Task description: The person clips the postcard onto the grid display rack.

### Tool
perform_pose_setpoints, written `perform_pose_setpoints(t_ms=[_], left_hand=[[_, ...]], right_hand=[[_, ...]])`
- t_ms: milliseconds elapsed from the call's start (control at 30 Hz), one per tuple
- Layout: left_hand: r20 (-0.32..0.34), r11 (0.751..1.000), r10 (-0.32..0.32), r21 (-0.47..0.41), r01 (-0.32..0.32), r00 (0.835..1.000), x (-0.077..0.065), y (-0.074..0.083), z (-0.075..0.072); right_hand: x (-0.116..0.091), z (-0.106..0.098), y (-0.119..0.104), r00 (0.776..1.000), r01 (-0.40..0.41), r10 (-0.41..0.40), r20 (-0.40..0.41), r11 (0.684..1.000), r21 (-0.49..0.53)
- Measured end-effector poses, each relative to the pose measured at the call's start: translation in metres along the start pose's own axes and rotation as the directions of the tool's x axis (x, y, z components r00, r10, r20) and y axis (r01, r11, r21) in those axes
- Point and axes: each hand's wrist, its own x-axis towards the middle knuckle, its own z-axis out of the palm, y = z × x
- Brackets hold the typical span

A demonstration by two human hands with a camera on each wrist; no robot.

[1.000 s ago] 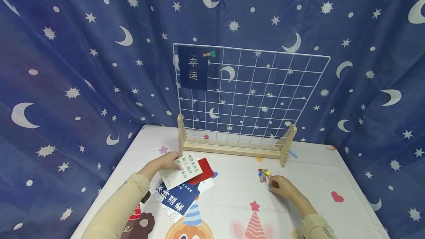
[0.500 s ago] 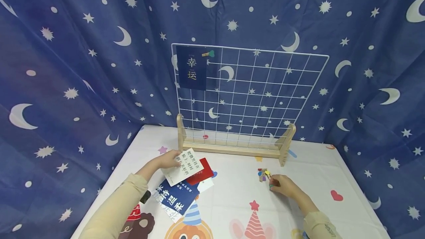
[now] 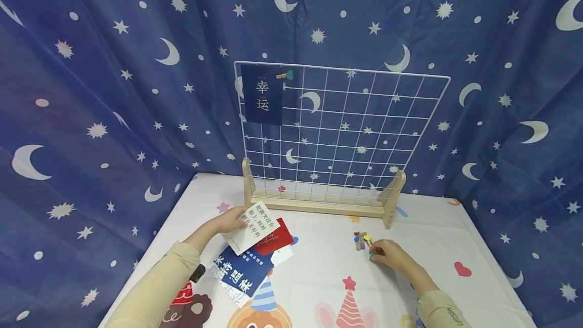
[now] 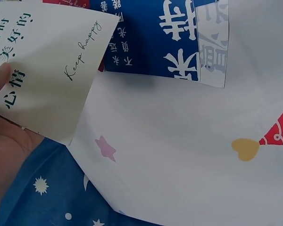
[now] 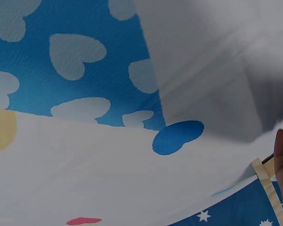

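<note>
At lower centre-left of the head frame, the left grip [image 3: 231, 219] pinches a white card [image 3: 254, 230], judged light, bendable and best held by an edge; at lower right, the right grip [image 3: 389, 256] pinches a green clip [image 3: 372, 256], likely stiff.

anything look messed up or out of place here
Nothing looks spilled or damaged. The only untidy spot is the loose cards near the left hand, overlapping at uneven angles on the table. The hung blue card looks roughly straight on its single visible clip.
</note>
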Motion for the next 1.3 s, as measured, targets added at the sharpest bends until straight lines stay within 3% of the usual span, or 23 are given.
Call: perform_pose_setpoints(t_ms=[300, 500, 700, 900, 1300], left_hand=[[-0.127, 0.994, 0.038, -0.094, -0.051, 0.991, -0.004, -0.007, 0.006], [-0.236, 0.983, 0.053, -0.158, -0.092, 0.97, -0.006, -0.013, 0.013], [-0.318, 0.979, 0.017, -0.189, -0.081, 0.948, -0.007, -0.011, 0.015], [-0.347, 0.971, -0.01, -0.228, -0.074, 0.938, -0.005, -0.007, 0.017], [-0.383, 0.964, -0.01, -0.248, -0.092, 0.924, 0.003, -0.001, 0.023]], right_hand=[[-0.004, -0.004, 0.0, 0.998, 0.063, -0.063, -0.031, 0.998, -0.001], [-0.008, -0.001, 0.001, 0.998, 0.043, -0.043, -0.041, 0.999, 0.008], [-0.013, -0.001, -0.002, 0.998, 0.026, -0.026, -0.052, 1.0, 0.01], [-0.014, -0.003, -0.007, 0.997, -0.03, 0.032, -0.072, 0.999, 0.03], [-0.017, -0.006, -0.007, 0.994, -0.018, 0.025, -0.106, 0.998, 0.065]])
